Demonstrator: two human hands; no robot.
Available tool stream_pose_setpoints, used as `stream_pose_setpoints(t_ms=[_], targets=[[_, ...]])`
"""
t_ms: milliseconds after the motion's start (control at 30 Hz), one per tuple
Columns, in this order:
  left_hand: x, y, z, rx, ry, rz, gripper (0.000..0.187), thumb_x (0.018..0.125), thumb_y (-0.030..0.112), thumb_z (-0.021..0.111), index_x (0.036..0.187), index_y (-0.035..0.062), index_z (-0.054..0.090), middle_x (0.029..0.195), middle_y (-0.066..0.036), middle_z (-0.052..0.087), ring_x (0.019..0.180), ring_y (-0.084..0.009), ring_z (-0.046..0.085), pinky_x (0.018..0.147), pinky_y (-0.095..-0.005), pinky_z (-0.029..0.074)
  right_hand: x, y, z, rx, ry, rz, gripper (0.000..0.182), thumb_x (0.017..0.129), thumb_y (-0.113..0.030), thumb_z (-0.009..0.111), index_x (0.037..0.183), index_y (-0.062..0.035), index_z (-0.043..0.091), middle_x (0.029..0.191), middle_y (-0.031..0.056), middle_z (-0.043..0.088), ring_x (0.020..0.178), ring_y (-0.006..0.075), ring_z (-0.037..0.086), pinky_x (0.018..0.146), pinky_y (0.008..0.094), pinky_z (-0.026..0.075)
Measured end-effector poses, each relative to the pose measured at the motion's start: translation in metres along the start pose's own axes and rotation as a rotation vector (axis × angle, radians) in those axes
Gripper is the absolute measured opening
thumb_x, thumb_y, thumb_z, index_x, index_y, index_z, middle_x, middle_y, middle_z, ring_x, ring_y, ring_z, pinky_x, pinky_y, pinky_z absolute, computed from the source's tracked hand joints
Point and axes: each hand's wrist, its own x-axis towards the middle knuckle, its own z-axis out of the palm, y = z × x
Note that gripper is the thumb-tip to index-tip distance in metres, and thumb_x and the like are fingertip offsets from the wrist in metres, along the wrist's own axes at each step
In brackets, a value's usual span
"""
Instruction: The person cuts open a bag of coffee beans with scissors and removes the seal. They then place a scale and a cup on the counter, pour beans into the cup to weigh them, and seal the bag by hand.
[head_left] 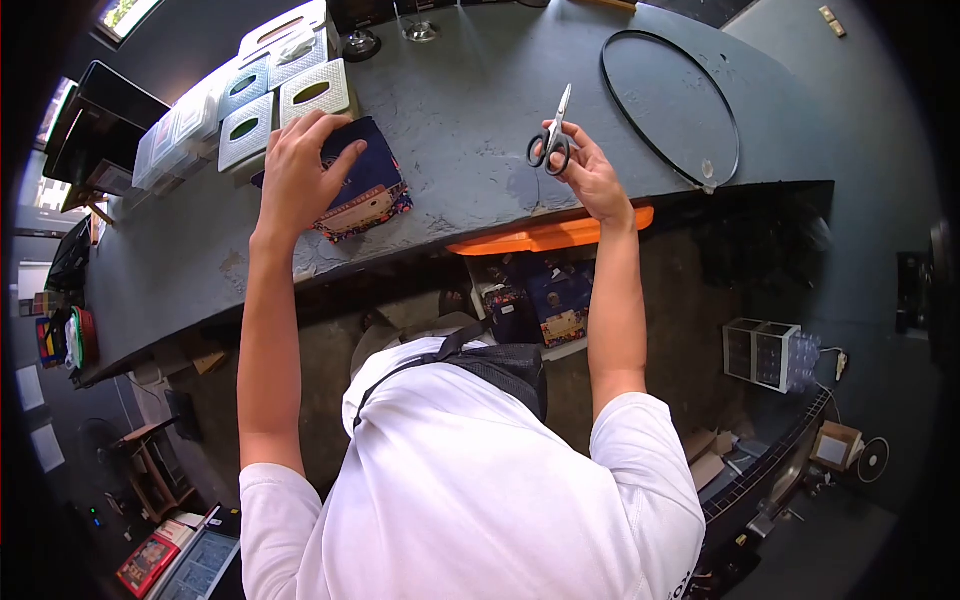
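Observation:
My right hand [592,177] holds a pair of scissors [557,138] with black handles above the grey counter. The blades point away from me, and they look closed. On the left, my left hand [300,165] rests over a dark blue printed packet [378,180] with a colourful patterned lower edge. The thumb lies across the packet's face and the fingers reach over its far side. Whether the hand grips the packet or only presses on it is hard to see. Just beyond that hand stand several tissue boxes [318,90].
A black hoop [737,120] lies on the counter [470,100] at the right. An orange tray [540,238] sits under the counter's front edge, above more dark blue packets [560,292]. Clear plastic containers [180,125] stand at the left.

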Motion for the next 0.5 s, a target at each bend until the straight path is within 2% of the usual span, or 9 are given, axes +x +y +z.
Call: stream_pose_setpoints(t_ms=[167,267,400,433,500], targets=[[0.003,0.000,0.003,-0.020,0.004,-0.055,0.025,0.087,0.026,0.068,0.099,0.0043,0.069,0.096,-0.010,0.069,0.095,-0.0296,0.063,0.087,-0.0393,0.042,-0.016,-0.005,0.005,-0.111,0.044,-0.115,0.046,0.092,-0.009,0.068,0.132,-0.0015,0.047,0.100,0.0063,0.064,0.090,0.0099,0.061,0.079,0.0229,0.051],[0.004,-0.002,0.006,-0.054,0.009,-0.092,0.022,0.088,0.024,0.067,0.096,0.0041,0.070,0.095,-0.010,0.069,0.092,-0.0313,0.064,0.086,-0.0399,0.043,-0.023,-0.010,0.006,-0.113,0.071,-0.127,0.047,0.092,-0.006,0.067,0.133,-0.0004,0.046,0.100,0.0080,0.063,0.096,0.0131,0.064,0.087,0.0259,0.053],[0.004,-0.002,0.007,-0.078,0.014,-0.090,0.019,0.089,0.021,0.066,0.094,0.0037,0.070,0.093,-0.011,0.069,0.090,-0.0328,0.064,0.083,-0.0414,0.045,-0.027,-0.021,0.013,-0.044,0.064,-0.096,0.053,0.092,-0.005,0.066,0.139,-0.0004,0.041,0.104,0.0105,0.064,0.097,0.0131,0.064,0.091,0.0261,0.052],[0.005,-0.001,0.004,-0.082,-0.001,-0.093,0.018,0.088,0.021,0.066,0.093,0.0032,0.070,0.093,-0.012,0.069,0.091,-0.0324,0.064,0.083,-0.0416,0.046,-0.026,-0.023,0.018,-0.085,0.071,-0.102,0.054,0.091,-0.004,0.066,0.140,-0.0017,0.042,0.105,0.0081,0.065,0.094,0.0096,0.062,0.081,0.0218,0.050],[0.005,-0.005,0.004,-0.096,0.002,-0.040,0.019,0.088,0.019,0.066,0.093,0.0006,0.069,0.092,-0.015,0.068,0.090,-0.0349,0.064,0.080,-0.0419,0.047,-0.022,-0.022,0.018,-0.253,0.050,-0.107,0.051,0.090,-0.003,0.066,0.137,-0.0027,0.048,0.102,0.0041,0.066,0.089,0.0071,0.060,0.073,0.0206,0.045]])
